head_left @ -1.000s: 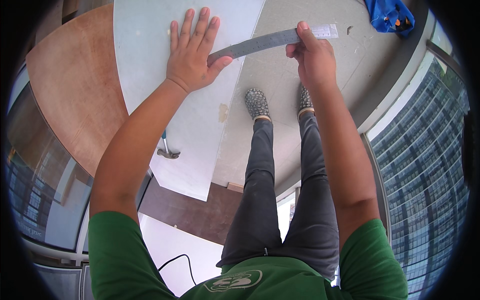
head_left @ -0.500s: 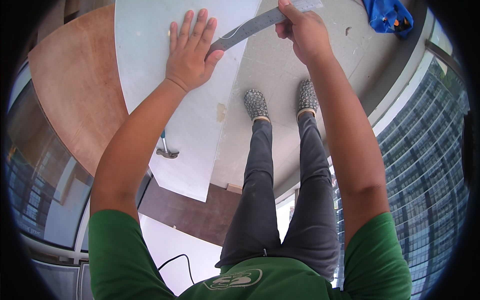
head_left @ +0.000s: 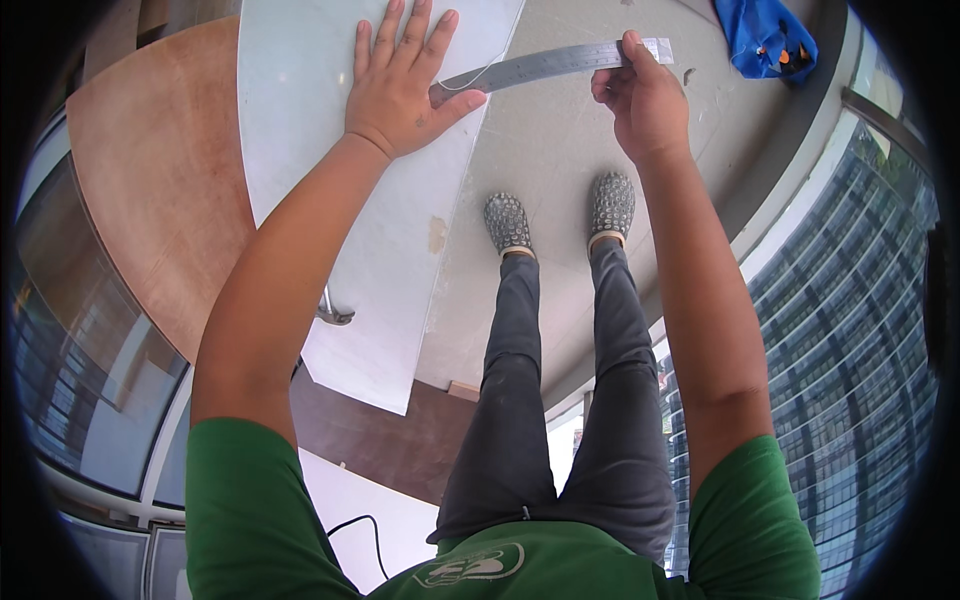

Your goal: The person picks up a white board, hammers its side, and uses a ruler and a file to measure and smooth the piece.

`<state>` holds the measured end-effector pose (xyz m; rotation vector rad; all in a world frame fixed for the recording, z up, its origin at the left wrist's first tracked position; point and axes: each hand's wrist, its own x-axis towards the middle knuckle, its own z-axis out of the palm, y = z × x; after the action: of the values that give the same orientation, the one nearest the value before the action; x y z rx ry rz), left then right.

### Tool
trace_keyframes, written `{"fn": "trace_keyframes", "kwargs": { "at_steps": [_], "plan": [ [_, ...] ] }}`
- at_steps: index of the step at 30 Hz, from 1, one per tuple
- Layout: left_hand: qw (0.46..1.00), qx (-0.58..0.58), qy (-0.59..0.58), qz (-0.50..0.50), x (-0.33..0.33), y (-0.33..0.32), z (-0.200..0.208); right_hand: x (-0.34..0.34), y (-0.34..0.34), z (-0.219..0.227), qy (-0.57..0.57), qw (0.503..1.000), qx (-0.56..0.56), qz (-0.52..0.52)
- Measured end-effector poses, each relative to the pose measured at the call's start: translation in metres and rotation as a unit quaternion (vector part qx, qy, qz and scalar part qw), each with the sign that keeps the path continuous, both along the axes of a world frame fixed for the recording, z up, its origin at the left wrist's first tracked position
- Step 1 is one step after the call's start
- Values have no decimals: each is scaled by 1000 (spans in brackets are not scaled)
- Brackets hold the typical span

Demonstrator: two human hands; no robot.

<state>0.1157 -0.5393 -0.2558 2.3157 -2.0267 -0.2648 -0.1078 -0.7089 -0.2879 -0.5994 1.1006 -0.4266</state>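
Hands well apart now, w/ the grey ruler (head_left: pixel 540 66) spanned btwn them, its long axis run crosswise, L to R. Its R end is pinched by the R hand (head_left: pixel 650 105), out past the panel's edge, a short tip left showing beyond. The L hand (head_left: pixel 398 105) is laid flat, fingers spread, on the white panel (head_left: pixel 385 260), ruler's L end met at the thumb; whether it's tucked under can't be told. Neither hand's clearly nearer: one per end.

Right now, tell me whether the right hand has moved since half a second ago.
Yes, the right hand has shifted rightward, judged against the blue bag, now closer to it.
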Motion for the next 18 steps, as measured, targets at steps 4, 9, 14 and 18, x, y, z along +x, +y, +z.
{"fn": "trace_keyframes", "kwargs": {
  "at_steps": [4,9,14,18],
  "plan": [
    [996,-79,30,-6,3,0,-10,17,-9,0,33,999,-19,4],
    [998,-39,37,14,6,4,-12,25,-12,-1,33,999,7,-14],
    [998,-32,43,17,9,5,-11,44,-26,-2,36,998,-28,46],
    [999,-31,40,19,8,7,-9,52,-34,-7,15,996,-31,82]
  ]
}}
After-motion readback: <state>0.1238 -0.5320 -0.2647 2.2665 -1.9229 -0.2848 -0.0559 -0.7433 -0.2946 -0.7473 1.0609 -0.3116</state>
